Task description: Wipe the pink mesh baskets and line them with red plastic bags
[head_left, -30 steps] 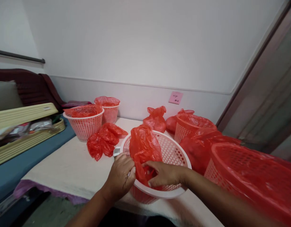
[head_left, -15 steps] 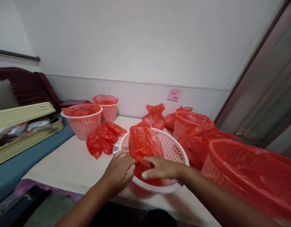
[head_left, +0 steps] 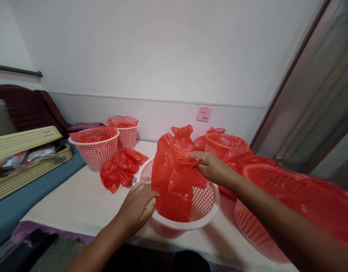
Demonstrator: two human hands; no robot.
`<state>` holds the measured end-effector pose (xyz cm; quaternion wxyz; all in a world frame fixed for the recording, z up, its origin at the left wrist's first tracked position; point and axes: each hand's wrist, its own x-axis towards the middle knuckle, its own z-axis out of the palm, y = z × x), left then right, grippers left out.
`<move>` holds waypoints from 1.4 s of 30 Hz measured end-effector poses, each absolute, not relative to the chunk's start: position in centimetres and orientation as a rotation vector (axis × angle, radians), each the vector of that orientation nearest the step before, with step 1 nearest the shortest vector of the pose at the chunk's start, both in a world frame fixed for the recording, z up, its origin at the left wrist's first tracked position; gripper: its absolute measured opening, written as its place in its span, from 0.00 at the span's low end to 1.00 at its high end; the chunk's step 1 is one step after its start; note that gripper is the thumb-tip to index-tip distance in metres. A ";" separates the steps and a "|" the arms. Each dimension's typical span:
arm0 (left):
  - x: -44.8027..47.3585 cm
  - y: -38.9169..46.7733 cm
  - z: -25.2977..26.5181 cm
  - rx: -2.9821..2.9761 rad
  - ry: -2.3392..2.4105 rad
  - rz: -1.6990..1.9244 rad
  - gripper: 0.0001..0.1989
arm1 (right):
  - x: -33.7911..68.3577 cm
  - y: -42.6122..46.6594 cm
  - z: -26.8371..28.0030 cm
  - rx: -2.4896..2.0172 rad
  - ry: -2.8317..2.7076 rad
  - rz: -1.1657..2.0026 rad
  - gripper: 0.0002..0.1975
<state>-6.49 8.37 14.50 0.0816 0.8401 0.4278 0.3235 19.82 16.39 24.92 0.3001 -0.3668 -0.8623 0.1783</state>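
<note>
A red plastic bag [head_left: 172, 177] stands half out of a white, perforated basket [head_left: 204, 204] in front of me. My right hand [head_left: 209, 164] pinches the bag's upper right side, above the basket. At the basket's near left rim, my left hand [head_left: 141, 202] has its fingers closed on the bag's left edge. The bag's lower part hangs inside the basket. Just left of it, a crumpled red bag [head_left: 121, 170] lies on the white cloth.
Two bag-lined baskets, one nearer [head_left: 94, 151] and one farther [head_left: 128, 136], stand at the left. A large red-lined basket [head_left: 259, 223] is close on the right, with a smaller orange-red basket [head_left: 213, 145] behind. A pink note [head_left: 204, 114] is on the wall.
My right hand has risen from inside the basket, drawing the red bag up and stretching it taller. My left hand stays by the rim. The view has shifted slightly.
</note>
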 end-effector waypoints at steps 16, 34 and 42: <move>-5.1 9.7 21.3 2.971 1.063 1.030 0.31 | 19.2 8.8 24.5 -0.609 -2.741 0.324 0.10; -5.8 10.4 20.2 3.094 0.964 0.376 0.14 | 24.1 10.0 23.1 -1.075 -2.791 -0.193 0.07; -3.5 8.3 22.8 2.924 0.826 0.500 0.16 | 25.4 8.6 22.5 -0.953 -2.349 -0.193 0.09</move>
